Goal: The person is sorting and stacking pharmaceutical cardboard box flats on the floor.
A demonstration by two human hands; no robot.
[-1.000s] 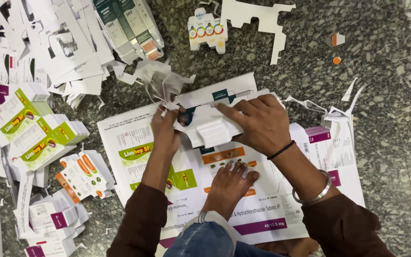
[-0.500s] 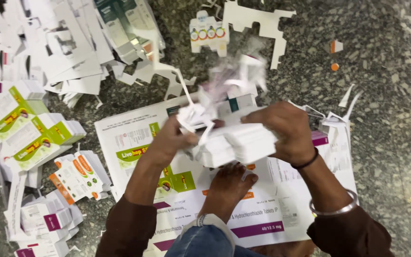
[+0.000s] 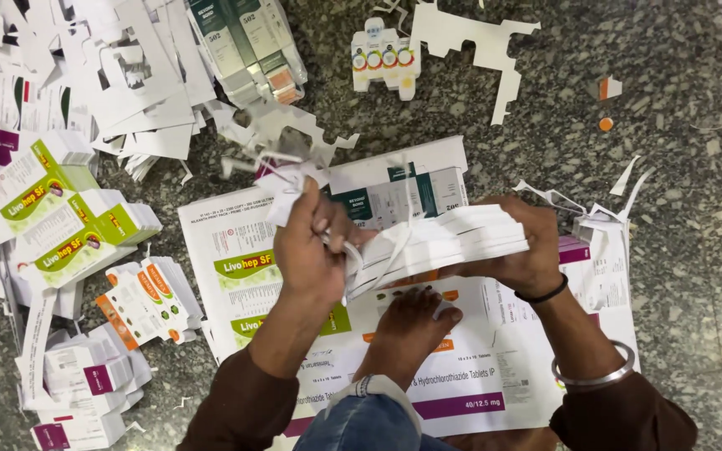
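**Speckled stone floor, strewn with card blanks**

Grey-flecked floor (image 3: 695,250) underfoot, littered with cut card. Two hands at work over one large printed sheet (image 3: 478,392) spread flat, its near edge cut off by the frame. Left hand (image 3: 315,250) closed in a fist around a bunch of white paper trimmings (image 3: 290,179), knuckles up, fingers fully curled. Right hand (image 3: 528,250) clamped on one thick stack of white blanks (image 3: 440,242), fingers wrapped over the far end, thumb side hidden beneath. Stack held just above the sheet, between both hands, its left end touching the left fist. One bare foot (image 3: 411,321) planted on the sheet, just below the stack. One black band and one metal bangle (image 3: 595,376) on the right wrist.

To the left: two stacks of green-and-white cartons (image 3: 60,225), one fan of orange-and-white cartons (image 3: 148,296), three low piles of white-and-purple cartons (image 3: 81,384), the lowest partly cut off. Top left, a heap of white offcuts (image 3: 110,75), too jumbled to count. Top centre, one bundle of dark-green cartons (image 3: 248,46), and one flat blank with three round marks (image 3: 384,58). One jagged white offcut (image 3: 482,42) beside it. Two small orange scraps (image 3: 605,104) at far right. Exact number of blanks in the held stack impossible to make out.
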